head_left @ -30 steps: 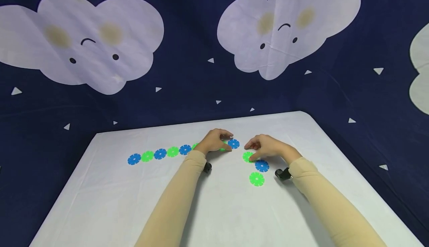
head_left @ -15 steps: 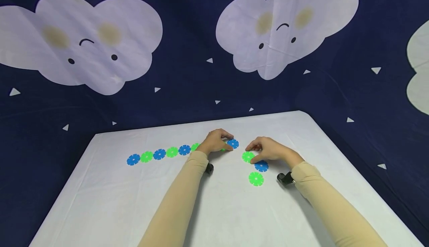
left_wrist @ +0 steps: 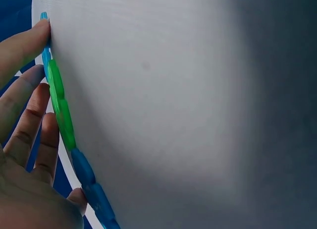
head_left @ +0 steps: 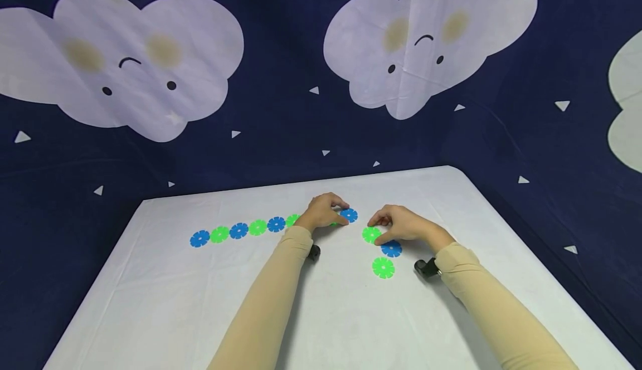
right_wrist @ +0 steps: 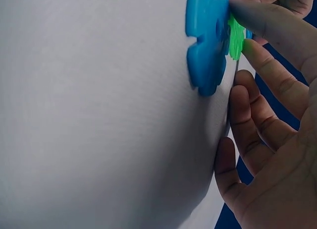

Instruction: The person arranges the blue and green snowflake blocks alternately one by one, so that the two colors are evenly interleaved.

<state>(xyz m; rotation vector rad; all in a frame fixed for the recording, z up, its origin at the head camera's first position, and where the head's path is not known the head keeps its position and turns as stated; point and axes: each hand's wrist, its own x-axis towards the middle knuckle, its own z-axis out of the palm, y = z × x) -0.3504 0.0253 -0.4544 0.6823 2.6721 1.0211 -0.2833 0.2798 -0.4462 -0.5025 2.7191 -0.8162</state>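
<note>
My left hand (head_left: 323, 212) pinches a blue notched interlocking disc (head_left: 349, 215) between thumb and index finger, at the right end of a row. In the left wrist view its fingers reach past a green disc (left_wrist: 61, 105) behind that one. My right hand (head_left: 401, 223) holds a green notched disc (head_left: 370, 234) by its edges with finger and thumb, slightly nearer me and to the right. Close under the right thumb lies another blue disc (head_left: 392, 249), large in the right wrist view. A gap separates the held green disc from the held blue one.
Several blue and green discs (head_left: 238, 230) run leftward in an alternating row, partly hidden by the left hand. One loose green disc (head_left: 383, 268) lies nearer me. The white table (head_left: 165, 303) ends at a dark blue cloud-print cloth (head_left: 281, 80).
The right hand has shifted slightly, its thumb and finger settling against the green disc's edges. The left hand has barely moved, and the discs lie nearly as before.
</note>
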